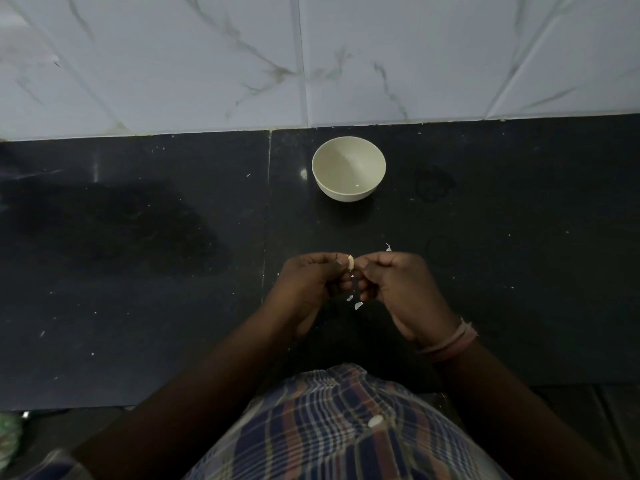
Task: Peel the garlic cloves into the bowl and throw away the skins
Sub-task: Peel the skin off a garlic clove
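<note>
Counter: we see a dark stone worktop [138, 271] running left to right, with a pale marbled tile wall [173, 64] along its far edge
Left hand: our left hand [308, 282] is near the centre, fingers curled, thumb and fingertips pinching the garlic clove [350, 262] from its left side
Garlic clove: we see it small and pale between the two hands, held at the fingertips above the worktop, its far end poking out past the fingers
Skins: a few white skin flakes [358, 305] show just below the clove, between the two hands; we cannot tell whether they lie on the worktop; one more flake [388, 248] lies just beyond the right hand
Bowl: the cream bowl [348, 169] stands upright on the far side, close to the wall, well apart from the hands; its inside looks bare except for a tiny white speck
Right hand: our right hand [401, 285] has its fingers curled in, fingertips meeting the clove from the right; a pink band [450, 342] circles the wrist
</note>
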`<state>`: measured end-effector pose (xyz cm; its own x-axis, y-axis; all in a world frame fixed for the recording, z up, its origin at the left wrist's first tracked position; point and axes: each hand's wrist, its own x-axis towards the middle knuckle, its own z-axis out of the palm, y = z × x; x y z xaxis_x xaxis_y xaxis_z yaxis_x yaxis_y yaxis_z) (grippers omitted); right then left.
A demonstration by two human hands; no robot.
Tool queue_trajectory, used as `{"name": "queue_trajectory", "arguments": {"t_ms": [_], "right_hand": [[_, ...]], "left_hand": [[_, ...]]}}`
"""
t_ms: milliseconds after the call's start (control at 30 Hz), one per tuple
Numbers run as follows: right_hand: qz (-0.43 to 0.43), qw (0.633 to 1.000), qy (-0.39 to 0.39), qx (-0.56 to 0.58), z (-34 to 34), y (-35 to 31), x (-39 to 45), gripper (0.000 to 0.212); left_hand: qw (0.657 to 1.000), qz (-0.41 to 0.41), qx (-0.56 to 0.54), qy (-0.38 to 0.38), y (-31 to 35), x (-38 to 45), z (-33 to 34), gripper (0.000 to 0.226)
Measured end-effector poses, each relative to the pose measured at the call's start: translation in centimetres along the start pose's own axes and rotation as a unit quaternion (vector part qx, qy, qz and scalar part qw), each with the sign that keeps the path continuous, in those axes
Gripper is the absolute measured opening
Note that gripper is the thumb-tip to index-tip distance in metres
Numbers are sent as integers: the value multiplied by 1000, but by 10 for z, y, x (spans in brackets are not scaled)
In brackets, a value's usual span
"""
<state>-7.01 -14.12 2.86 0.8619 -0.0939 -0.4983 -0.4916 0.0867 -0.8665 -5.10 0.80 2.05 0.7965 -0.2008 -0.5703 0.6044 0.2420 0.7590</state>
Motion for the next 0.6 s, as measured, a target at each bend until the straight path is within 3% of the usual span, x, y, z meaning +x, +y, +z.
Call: {"name": "queue_trajectory", "arguments": {"t_ms": [233,600], "right_hand": [[-94,993,43,-50,5,-7,-6,13],[-152,975,64,-146,7,-8,-11,7]], "left_hand": [[997,11,-66,-29,0,-8,7,17],[994,75,-79,-9,-8,-13,6,8]]}}
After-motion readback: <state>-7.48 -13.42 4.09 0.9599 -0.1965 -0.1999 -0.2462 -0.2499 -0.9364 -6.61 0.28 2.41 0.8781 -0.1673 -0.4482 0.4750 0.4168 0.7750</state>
